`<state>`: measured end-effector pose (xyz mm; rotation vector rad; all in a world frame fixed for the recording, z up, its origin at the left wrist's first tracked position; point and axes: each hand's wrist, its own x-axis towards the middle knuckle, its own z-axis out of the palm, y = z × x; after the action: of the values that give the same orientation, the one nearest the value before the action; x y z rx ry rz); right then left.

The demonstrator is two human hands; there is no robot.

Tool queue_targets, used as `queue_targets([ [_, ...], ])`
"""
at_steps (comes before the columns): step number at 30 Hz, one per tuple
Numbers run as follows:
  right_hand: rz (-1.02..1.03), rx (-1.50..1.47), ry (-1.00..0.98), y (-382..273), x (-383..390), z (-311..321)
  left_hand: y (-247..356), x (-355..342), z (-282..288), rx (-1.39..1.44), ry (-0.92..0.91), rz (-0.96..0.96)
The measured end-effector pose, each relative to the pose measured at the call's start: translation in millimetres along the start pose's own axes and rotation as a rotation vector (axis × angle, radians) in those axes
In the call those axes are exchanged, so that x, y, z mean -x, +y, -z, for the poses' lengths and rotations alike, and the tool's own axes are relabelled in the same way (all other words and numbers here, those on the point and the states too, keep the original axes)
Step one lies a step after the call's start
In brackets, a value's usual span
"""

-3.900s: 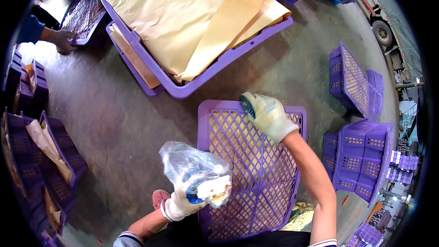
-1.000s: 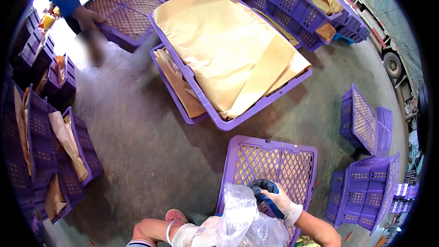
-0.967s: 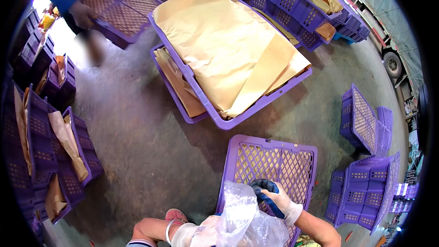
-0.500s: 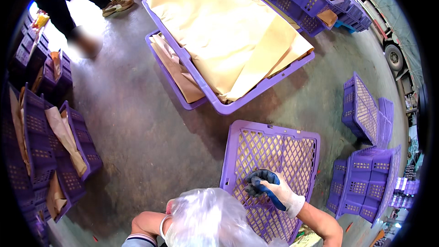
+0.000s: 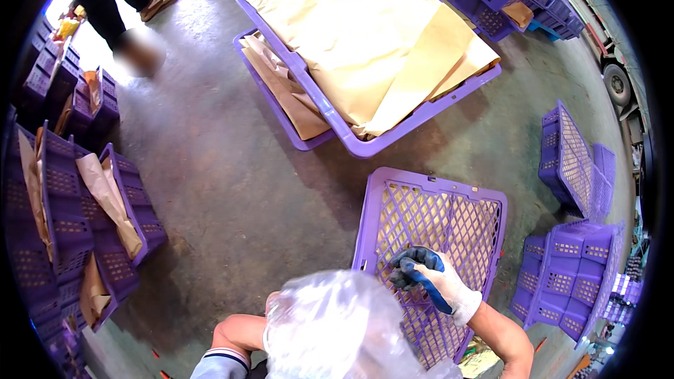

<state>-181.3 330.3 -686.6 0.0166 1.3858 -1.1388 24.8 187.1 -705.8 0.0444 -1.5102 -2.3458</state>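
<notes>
My right hand (image 5: 432, 281), in a white glove with a dark blue palm, is above the lattice face of a purple plastic crate (image 5: 435, 187). Its fingers are curled in; what they hold, if anything, is too small to make out. Tan paper shows through the lattice. A crumpled, clear plastic bag (image 5: 330, 330) bulges up at the bottom centre and covers part of the crate. My left forearm (image 5: 239, 333) reaches behind this bag, which hides the left hand's fingers.
Ahead, two stacked purple crates (image 5: 372, 146) hold tan paper (image 5: 351, 35). More crates with paper (image 5: 123, 253) line the left side. Purple crates (image 5: 569, 274) stand at right. A person's legs (image 5: 105, 10) are at far left. A vehicle wheel (image 5: 616, 84) shows far right.
The view has shifted, so the crates sit slightly farther right and higher. My right hand stays over the lattice with its fingers curled. The person's foot at far left has shifted left.
</notes>
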Motion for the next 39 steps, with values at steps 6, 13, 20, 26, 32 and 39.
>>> queue_targets([
  [6,0.034,0.002,0.066,-11,9,-7,-1,17,-18,0.165,0.048,0.016],
  [13,0.197,0.032,0.124,-17,-2,6,-56,51,7,0.158,0.025,0.124],
  [20,0.816,1.173,0.872,-60,-35,98,-22,26,11,0.117,0.387,0.268],
  [26,0.646,1.367,0.738,-55,-47,190,-25,37,26,0.123,0.215,0.578],
  [32,0.566,1.342,0.794,-52,-56,178,-27,33,0,0.087,0.204,0.577],
  [39,0.530,1.268,0.860,-51,-53,186,-46,12,-26,0.169,0.459,0.488],
])
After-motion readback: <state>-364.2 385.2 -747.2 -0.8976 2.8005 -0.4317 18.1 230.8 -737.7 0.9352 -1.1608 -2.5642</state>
